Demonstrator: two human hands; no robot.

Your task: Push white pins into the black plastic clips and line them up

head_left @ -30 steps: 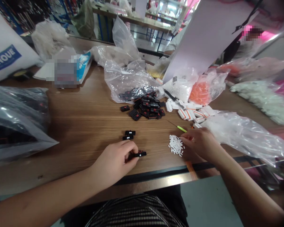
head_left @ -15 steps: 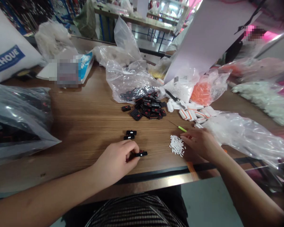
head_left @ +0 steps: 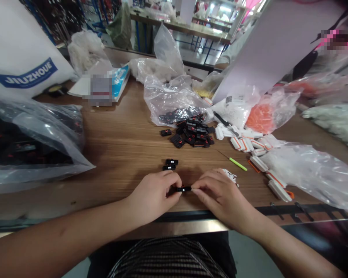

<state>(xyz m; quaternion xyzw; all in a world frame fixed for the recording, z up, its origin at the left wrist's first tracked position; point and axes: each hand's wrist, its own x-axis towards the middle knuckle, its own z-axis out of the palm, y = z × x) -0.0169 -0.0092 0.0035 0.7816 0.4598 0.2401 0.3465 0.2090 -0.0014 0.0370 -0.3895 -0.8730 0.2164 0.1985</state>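
Note:
Low over the table's front, my left hand (head_left: 158,193) pinches a small black connector housing (head_left: 183,189) by its left end; a white dot shows on the housing's front side. My right hand (head_left: 224,199) is closed in a pinch, thumb and forefinger tips meeting the housing's right end. Whatever those fingertips hold is too small or hidden. Just beyond my left hand lie two black connectors (head_left: 170,165), each with white dots. A pile of tiny white plugs (head_left: 230,175) is partly covered by my right hand.
A heap of black connectors (head_left: 193,133) lies ahead, against a clear bag (head_left: 168,98). To the right are a green-handled pick (head_left: 237,163), white and orange connectors (head_left: 245,144) and a plastic bag (head_left: 307,158). A bag of black parts (head_left: 31,143) fills the left side.
My right hand has moved left from beside the white plugs to the black connector in my left hand. The green pick now shows whole. The view has shifted left.

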